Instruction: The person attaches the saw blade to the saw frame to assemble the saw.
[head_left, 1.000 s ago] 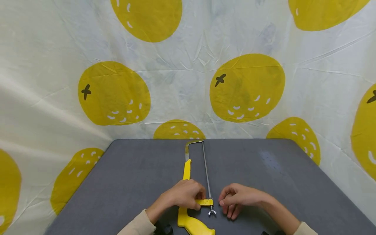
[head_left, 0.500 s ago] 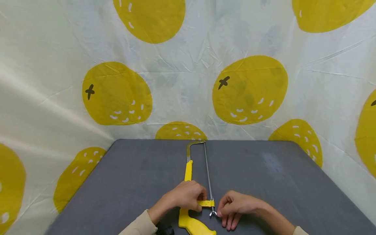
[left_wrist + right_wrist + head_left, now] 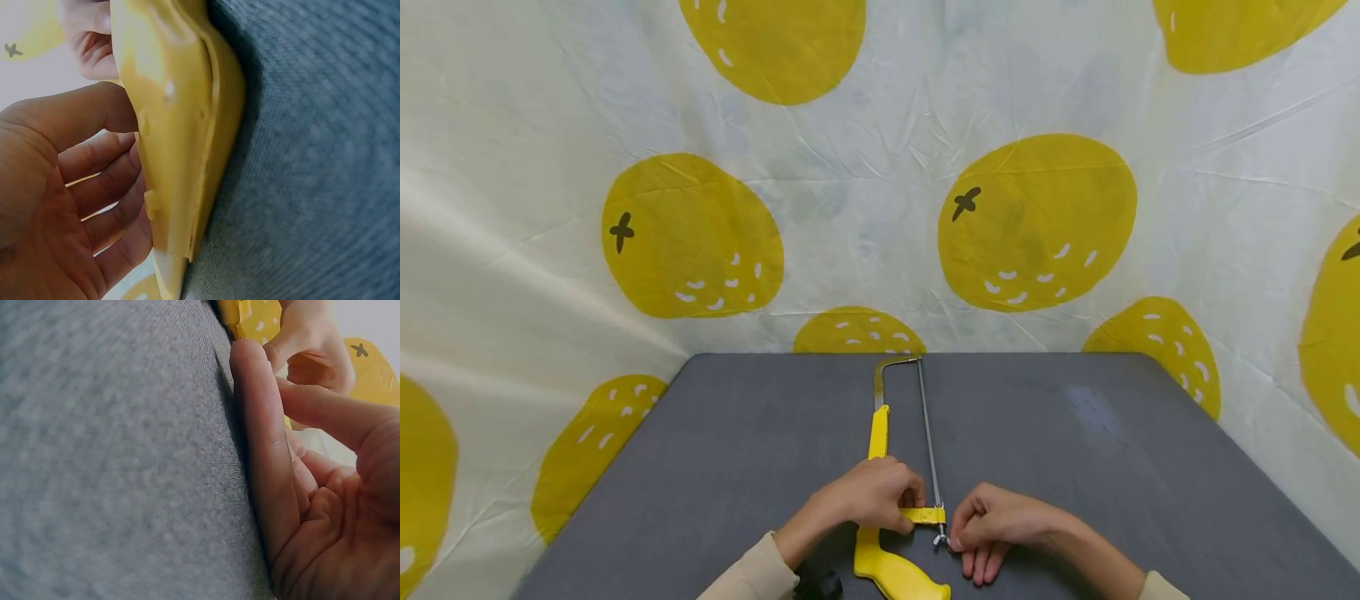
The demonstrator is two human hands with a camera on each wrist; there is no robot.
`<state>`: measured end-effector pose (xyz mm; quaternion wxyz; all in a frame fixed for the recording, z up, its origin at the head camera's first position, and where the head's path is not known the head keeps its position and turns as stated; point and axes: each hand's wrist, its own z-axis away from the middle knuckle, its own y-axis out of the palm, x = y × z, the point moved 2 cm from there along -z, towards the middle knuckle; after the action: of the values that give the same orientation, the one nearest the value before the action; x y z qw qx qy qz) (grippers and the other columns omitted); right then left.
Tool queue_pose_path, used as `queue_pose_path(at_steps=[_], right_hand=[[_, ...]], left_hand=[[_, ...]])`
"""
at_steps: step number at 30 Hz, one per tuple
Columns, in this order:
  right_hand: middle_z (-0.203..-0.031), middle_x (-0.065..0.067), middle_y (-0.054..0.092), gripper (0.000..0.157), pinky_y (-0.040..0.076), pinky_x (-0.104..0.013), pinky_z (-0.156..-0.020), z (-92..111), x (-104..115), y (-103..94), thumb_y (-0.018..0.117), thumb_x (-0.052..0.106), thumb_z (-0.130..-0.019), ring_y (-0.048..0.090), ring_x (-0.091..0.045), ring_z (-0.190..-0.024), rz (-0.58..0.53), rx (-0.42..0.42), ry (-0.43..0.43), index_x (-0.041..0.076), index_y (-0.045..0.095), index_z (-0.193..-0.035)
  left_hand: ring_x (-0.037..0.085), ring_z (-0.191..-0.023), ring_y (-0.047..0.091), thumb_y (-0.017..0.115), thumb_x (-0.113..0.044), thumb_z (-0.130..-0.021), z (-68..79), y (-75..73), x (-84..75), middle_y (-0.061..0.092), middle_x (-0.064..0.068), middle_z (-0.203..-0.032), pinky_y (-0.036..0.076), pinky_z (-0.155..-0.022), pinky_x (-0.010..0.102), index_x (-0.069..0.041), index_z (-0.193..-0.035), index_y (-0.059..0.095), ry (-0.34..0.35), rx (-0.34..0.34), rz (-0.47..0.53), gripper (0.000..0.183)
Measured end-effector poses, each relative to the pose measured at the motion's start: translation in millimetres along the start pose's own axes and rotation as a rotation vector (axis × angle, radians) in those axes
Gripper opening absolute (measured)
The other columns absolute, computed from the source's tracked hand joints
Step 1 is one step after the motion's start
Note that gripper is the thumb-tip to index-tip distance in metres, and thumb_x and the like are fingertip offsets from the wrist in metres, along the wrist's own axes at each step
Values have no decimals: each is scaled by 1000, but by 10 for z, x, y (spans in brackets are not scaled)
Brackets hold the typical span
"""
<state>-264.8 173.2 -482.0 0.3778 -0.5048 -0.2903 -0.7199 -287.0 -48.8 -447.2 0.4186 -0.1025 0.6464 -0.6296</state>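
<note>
1. a fruit-patterned cloth [image 3: 865,242] is hung behind a grey table [image 3: 737,450], on which 1 hacksaw [image 3: 877,435] is laid flat near the middle; its yellow handle [image 3: 898,577] is turned toward the person.
2. the saw is gripped by the left hand [image 3: 880,496] where the short yellow arm [image 3: 932,516] is met by the frame; thumb and fingertips are set on opposite sides of that arm. the saw is judged to be steadied by this.
3. the thin blade [image 3: 928,437] is seen stretched from the far end of the frame to the yellow arm. fitting at both ends is judged done, though the pins are too small to be verified.
4. the wing nut [image 3: 940,540] is found mounted on the near side of the arm. its tightness cannot be told.
5. the right hand [image 3: 1003,521] is narrowed, thumb and forefinger brought together at the nut's right wing, which appears pinched. adjustment of the nut is judged in hand; whether tightening or loosening is outstanding cannot be established.
</note>
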Motion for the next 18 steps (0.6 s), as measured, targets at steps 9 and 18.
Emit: queue_pose_path(at_steps=[9,18], right_hand=[[-72,-1,73,14,57,-22,-53,-27,-22,61,63,6,-94,71,-4,-59,17,-12,-32,-5,69,-99],[-70,-1,73,8,56,-22,-52,-37,-51,124,64,5,-93,70,-4,-58,8,-40,-27,0,69,-96]], left_hand=[[-7,-69,58,85,-14,-82,22,24,18,68,-18,-79,50,-66,13,-22,-96,80,9,-6,5,17],[-7,-69,58,85,-17,-84,54,58,24,67,-19,-79,49,-66,13,-24,-94,77,39,5,-24,15]])
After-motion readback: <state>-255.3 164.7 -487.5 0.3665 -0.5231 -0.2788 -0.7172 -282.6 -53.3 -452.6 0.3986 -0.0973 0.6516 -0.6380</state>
